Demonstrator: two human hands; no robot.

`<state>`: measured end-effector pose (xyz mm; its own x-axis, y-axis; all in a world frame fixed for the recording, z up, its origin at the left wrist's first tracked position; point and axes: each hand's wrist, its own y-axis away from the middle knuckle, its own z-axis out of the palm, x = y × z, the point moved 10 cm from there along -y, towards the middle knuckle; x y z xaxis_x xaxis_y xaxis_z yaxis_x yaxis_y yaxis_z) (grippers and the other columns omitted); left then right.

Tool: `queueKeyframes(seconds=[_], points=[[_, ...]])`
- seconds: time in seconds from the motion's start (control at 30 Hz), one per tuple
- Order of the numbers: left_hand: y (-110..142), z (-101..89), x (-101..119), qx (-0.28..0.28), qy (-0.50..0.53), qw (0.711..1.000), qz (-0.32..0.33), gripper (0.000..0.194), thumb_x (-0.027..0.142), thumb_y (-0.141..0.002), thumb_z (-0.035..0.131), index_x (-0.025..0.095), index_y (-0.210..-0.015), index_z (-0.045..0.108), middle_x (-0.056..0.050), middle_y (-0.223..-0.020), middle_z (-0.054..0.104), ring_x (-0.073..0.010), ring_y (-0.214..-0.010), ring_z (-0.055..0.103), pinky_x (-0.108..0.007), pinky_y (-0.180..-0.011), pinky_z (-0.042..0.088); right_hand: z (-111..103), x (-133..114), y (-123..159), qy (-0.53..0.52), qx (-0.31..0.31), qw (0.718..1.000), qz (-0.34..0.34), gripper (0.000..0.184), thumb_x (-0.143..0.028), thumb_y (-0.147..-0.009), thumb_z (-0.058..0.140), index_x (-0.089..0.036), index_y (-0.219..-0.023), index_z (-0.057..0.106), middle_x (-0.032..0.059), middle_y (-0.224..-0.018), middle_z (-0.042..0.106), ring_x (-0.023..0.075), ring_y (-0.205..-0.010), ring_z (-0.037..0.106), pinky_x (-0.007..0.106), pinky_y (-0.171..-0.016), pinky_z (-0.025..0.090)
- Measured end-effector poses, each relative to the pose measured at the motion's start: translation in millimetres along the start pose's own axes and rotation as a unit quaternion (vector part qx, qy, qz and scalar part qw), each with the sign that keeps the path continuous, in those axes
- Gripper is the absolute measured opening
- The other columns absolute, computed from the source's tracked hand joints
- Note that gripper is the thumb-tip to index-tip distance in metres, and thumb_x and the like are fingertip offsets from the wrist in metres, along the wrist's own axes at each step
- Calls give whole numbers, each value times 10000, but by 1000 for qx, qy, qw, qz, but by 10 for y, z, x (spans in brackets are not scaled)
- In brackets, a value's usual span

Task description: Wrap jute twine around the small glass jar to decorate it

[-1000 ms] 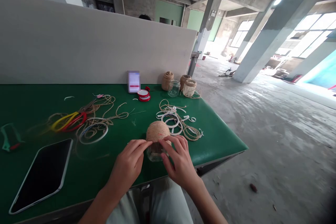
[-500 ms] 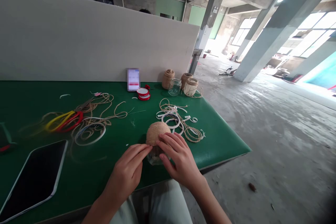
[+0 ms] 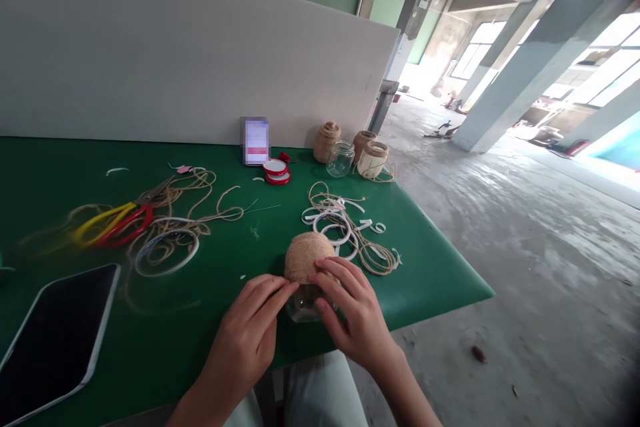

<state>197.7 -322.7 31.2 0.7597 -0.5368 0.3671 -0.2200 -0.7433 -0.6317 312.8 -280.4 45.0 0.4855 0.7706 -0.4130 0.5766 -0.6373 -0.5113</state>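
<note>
Near the table's front edge a glass jar (image 3: 303, 310) stands tilted or upside down, I cannot tell which. Its rounded upper part is wound with jute twine (image 3: 306, 255), and clear glass shows below. My left hand (image 3: 256, 321) has its fingers pressed together at the left side of the jar, fingertips on the lower edge of the twine. My right hand (image 3: 349, 303) curves around the jar's right side, fingers on the twine and thumb near the bare glass. Just behind the jar lie rolls of white tape (image 3: 334, 227) and a loose bundle of twine (image 3: 367, 255).
Scissors with yellow and red handles (image 3: 125, 220) lie on tangled twine at the left, beside a white ring (image 3: 167, 253). A large tablet (image 3: 57, 333) rests front left. A lit phone (image 3: 257, 142), red tape rolls (image 3: 277, 178), twine-wrapped jars (image 3: 327, 142) and a bare jar (image 3: 341, 159) stand behind.
My view has tilted down slightly and shifted left, so the table's things appear moved. Both hands keep their places on the jar, with little visible change in their grip.
</note>
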Motion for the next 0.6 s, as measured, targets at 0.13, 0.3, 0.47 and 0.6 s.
queueKeyframes(seconds=[0.13, 0.3, 0.47, 0.6], points=[[-14, -15, -40, 4, -2, 1000, 0, 447, -30, -851, 409, 176, -1231, 521, -92, -1113, 559, -209, -1092, 470, -364, -934, 410, 34, -35, 32, 24, -18, 999, -28, 401, -211, -866, 498, -189, -1266, 489, 95, -1304, 517, 255, -1250, 419, 465, -1061, 342], [21, 13, -49, 12, -21, 1000, -10, 471, -20, -834, 443, 199, -1243, 525, -93, -1119, 568, -229, -1083, 482, -395, -922, 418, 77, -62, 83, 61, -43, 996, -49, 468, -268, -846, 545, -195, -1303, 471, 114, -1369, 449, 297, -1294, 368, 533, -1081, 288], [58, 31, -50, 36, -10, 999, -25, 500, -19, -823, 443, 208, -1263, 516, -93, -1110, 575, -229, -1086, 497, -383, -917, 435, 67, -62, 69, 77, -38, 995, -44, 414, -240, -842, 544, -221, -1255, 514, 95, -1297, 507, 293, -1261, 407, 571, -1095, 234], [65, 67, -113, 25, 13, 997, -65, 475, 6, -842, 421, 246, -1234, 542, -84, -1140, 550, -220, -1105, 489, -370, -910, 451, -32, -22, 35, 30, -14, 999, 4, 398, -236, -827, 560, -242, -1223, 529, 89, -1445, 294, 320, -1346, 294, 574, -1105, 228]])
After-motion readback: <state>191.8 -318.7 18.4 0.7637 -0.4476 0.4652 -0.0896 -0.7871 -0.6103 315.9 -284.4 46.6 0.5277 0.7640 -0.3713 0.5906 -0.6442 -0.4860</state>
